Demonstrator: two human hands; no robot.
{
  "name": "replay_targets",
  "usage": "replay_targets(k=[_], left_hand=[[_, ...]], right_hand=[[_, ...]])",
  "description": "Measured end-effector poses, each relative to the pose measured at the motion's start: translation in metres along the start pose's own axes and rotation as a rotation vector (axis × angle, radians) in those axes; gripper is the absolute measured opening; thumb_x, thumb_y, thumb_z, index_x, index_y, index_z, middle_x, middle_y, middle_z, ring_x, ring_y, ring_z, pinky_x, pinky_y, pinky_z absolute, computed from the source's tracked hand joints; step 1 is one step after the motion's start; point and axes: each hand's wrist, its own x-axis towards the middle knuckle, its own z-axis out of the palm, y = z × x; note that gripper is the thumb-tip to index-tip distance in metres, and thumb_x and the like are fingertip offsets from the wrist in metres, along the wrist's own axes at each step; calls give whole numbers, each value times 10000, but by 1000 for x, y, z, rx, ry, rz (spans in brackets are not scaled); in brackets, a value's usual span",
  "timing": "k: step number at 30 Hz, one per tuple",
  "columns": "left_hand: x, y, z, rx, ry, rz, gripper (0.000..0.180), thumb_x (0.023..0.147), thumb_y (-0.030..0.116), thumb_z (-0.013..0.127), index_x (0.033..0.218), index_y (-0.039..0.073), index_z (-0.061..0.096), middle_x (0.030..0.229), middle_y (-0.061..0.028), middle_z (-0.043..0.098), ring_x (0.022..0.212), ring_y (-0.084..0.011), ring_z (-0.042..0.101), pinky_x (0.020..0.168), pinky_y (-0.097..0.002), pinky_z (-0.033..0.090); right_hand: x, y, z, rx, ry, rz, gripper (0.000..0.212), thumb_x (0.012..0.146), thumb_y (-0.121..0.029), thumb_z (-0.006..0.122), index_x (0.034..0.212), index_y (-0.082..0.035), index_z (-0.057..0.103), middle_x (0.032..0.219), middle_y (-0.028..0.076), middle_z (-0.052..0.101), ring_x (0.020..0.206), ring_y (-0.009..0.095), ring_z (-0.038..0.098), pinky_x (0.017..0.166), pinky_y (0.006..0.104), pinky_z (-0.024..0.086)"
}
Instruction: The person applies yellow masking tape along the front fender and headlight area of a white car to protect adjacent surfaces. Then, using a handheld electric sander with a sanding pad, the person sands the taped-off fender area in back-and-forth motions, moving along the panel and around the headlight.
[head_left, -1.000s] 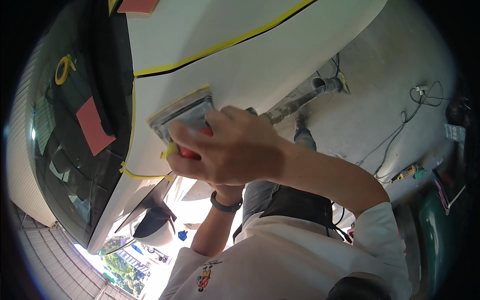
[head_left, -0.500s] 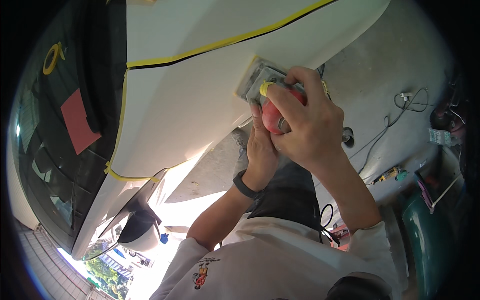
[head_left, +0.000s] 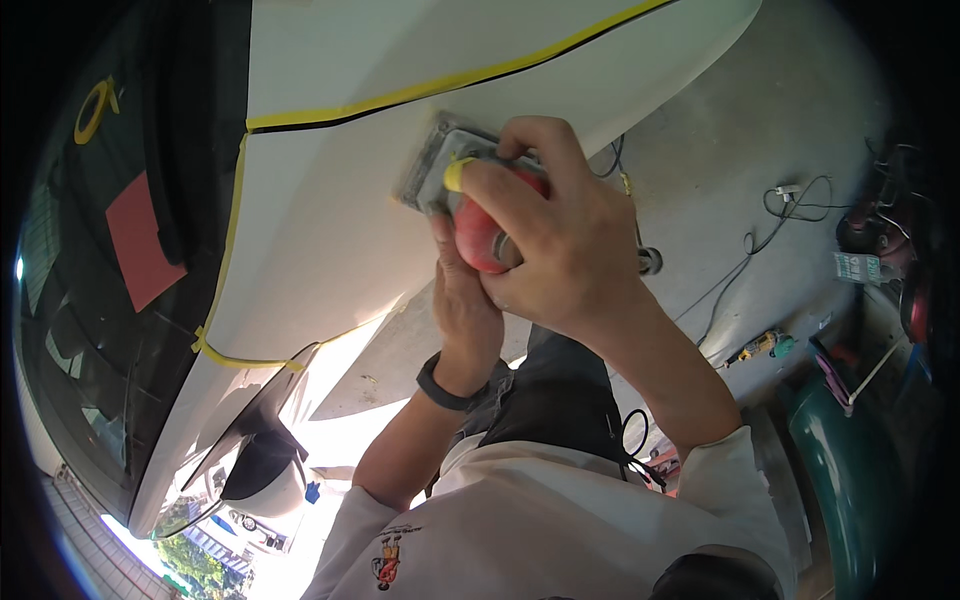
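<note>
A power sander [head_left: 478, 238] with a red rounded body and a grey rectangular pad rests on the white car fender [head_left: 330, 220]. My right hand [head_left: 565, 235] is wrapped round the red body from above, with yellow tape on one fingertip. From below, my left hand [head_left: 466, 310], a dark band on its wrist, presses against the near side of the sander, its fingers partly hidden. The pad's edge looks smeared by motion. Yellow masking tape [head_left: 400, 95] follows the panel gap beyond the sander.
On the dark windshield lie a tape roll [head_left: 92, 112] and a red sheet [head_left: 143, 245]. The side mirror [head_left: 265, 475] juts out at lower left. Cables [head_left: 745, 245] and a yellow power tool [head_left: 755, 347] lie on the floor at right, near a green curved object [head_left: 850, 480].
Both hands have moved left along the fender with the sander, toward the windshield side. The whole view has also shifted slightly.
</note>
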Motion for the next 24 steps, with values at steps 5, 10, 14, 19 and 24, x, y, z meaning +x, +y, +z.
replay_targets(k=[5, 10, 14, 19, 24], left_hand=[[9, -1, 10, 57, 23, 46, 749, 1157, 568, 146, 1492, -5, 492, 1294, -128, 663, 1170, -174, 660, 951, -278, 557], [27, -29, 23, 328, -345, -225, 628, 1157, 381, 307, 1705, 113, 154, 1530, -134, 523, 1356, -244, 579, 1105, -334, 500], [-1, -40, -17, 629, -142, -6, 591, 1171, 417, 304, 1645, 65, 268, 1395, -146, 620, 1243, -248, 644, 1045, -348, 528], [-52, -42, -110, 504, -45, -11, 603, 1174, 484, 275, 1567, 44, 398, 1388, -143, 627, 1284, -237, 629, 1063, -389, 532], [-52, -57, -113, 988, -65, 381, 591, 1110, 295, 541, 1608, 39, 353, 1462, -165, 593, 1300, -288, 626, 1098, -420, 512]], right_hand=[[9, 1, -7, -11, -11, 20, 514, 608, -95, 871, 1090, -185, 717, 1141, 45, 605, 711, 250, 705, 591, 364, 579], [-4, 29, -27, -170, 24, 151, 517, 610, -131, 879, 1090, -216, 706, 1142, 47, 586, 771, 278, 720, 610, 405, 604], [-34, 13, -4, -74, 17, 144, 528, 610, -122, 900, 1104, -180, 723, 1159, 80, 613, 863, 283, 720, 648, 387, 610], [-74, -39, 60, 40, 47, -4, 276, 802, -245, 773, 1066, -222, 694, 1116, 96, 594, 640, 195, 647, 531, 334, 550], [-88, -36, 65, 47, 36, -18, 219, 856, -278, 739, 1064, -237, 684, 1120, 97, 587, 616, 177, 647, 514, 333, 559]])
